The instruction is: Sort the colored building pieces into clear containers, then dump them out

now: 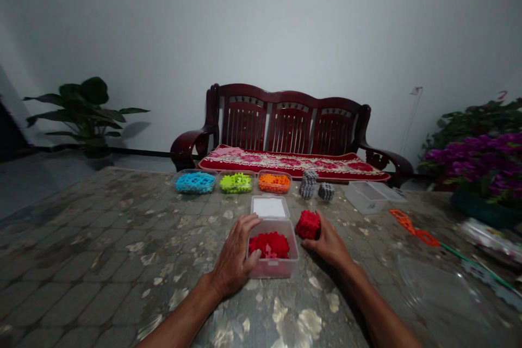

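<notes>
Patterned tabletop point(122, 261) underlies right grip point(328, 242) clasping knobbly cube point(308, 225).

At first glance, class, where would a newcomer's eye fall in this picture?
First comes the red block cluster in the right grip, beside the open clear box of red pieces that the left grip touches. Beyond sits a bright row: blue pieces, lime pieces and orange pieces near the table's far edge. Purple flowers stand out at far right.
</notes>
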A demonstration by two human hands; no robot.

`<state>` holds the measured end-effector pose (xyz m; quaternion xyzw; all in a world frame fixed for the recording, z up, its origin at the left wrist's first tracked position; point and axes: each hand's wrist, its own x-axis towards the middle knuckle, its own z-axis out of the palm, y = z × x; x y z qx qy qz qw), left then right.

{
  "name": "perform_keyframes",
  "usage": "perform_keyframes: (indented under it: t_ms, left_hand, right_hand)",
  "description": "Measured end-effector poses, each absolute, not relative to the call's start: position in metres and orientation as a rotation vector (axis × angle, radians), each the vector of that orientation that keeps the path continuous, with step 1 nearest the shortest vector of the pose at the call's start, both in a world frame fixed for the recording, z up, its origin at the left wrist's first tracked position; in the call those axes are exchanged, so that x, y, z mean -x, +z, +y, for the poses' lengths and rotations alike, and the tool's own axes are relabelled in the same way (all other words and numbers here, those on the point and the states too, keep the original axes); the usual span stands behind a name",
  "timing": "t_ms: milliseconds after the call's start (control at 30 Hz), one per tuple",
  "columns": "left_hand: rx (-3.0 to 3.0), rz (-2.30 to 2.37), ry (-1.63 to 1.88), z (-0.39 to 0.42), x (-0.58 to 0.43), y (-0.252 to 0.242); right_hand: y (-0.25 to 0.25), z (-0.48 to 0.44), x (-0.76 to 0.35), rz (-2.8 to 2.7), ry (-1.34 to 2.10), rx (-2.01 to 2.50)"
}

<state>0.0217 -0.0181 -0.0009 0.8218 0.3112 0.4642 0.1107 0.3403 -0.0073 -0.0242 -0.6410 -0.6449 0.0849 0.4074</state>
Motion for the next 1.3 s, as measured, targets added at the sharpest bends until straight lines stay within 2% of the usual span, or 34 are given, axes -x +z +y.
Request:
perform_keyframes:
  t_ms: [300, 667, 833, 1033, 1300]
  left_hand:
    - [-2.42, 0.928, 1.345, -0.02, -0.026, 0.0]
    - [-2.394, 0.952, 1.319, -0.02, -0.026, -0.001]
    - [-2.397, 0.938, 1.33, -0.021, -0.026, 0.0]
    - [-2.397, 0.941, 1.346, -0.022, -0.028, 0.0]
    - [-2.417, 0.949, 1.332, -0.022, -0.028, 0.0]
  right_hand:
    - [0.01, -0.011, -0.352, -1.599, 0.255, 1.559]
    - [0.013, -0.014, -0.344, -1.567, 0.165, 1.564]
    - [0.028, -0.02, -0.334, -1.509, 0.298, 1.454]
    - [0.054, -0.038, -0.295, -1.723, 0.459, 1.292]
    - [0.044, -0.029, -0.276, -1.776, 0.358, 1.248]
